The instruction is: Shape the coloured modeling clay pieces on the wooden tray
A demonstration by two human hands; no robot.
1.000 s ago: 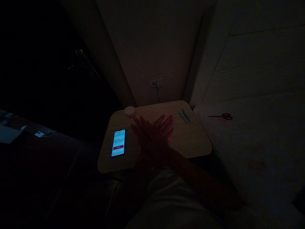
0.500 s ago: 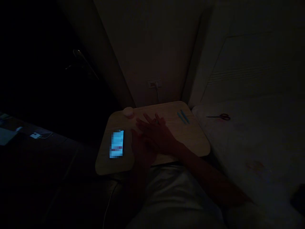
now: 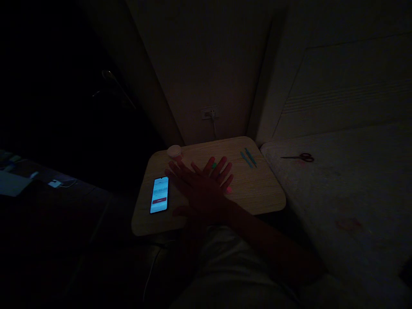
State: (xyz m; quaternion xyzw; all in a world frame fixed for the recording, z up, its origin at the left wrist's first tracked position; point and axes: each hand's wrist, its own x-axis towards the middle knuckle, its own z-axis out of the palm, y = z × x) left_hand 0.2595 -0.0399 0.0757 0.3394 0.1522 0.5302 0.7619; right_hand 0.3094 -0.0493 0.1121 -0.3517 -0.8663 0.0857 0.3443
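Observation:
My right hand (image 3: 200, 189) lies across the top of my left hand (image 3: 219, 172), palm to palm as far as I can tell. The right fingers stretch toward the upper left; the left fingers fan out to the upper right. Both hands are open, above the small wooden table (image 3: 264, 189). Whether anything lies between the palms is hidden. Close to the left fingertips are a small green piece (image 3: 214, 165) and a small pink piece (image 3: 228, 189). A round, pale-lidded tub (image 3: 174, 151) stands just beyond the right fingertips.
A lit phone (image 3: 159, 194) lies on the table's left side. Two teal tools (image 3: 249, 158) rest at its right rear. Scissors (image 3: 299, 157) lie on the pale surface to the right. A plugged wall socket (image 3: 210, 113) is behind the table. The room is very dark.
The hands have turned across each other, and the left fingers now spread out to the right. The green and pink pieces have come into sight. The phone screen shows more sharply.

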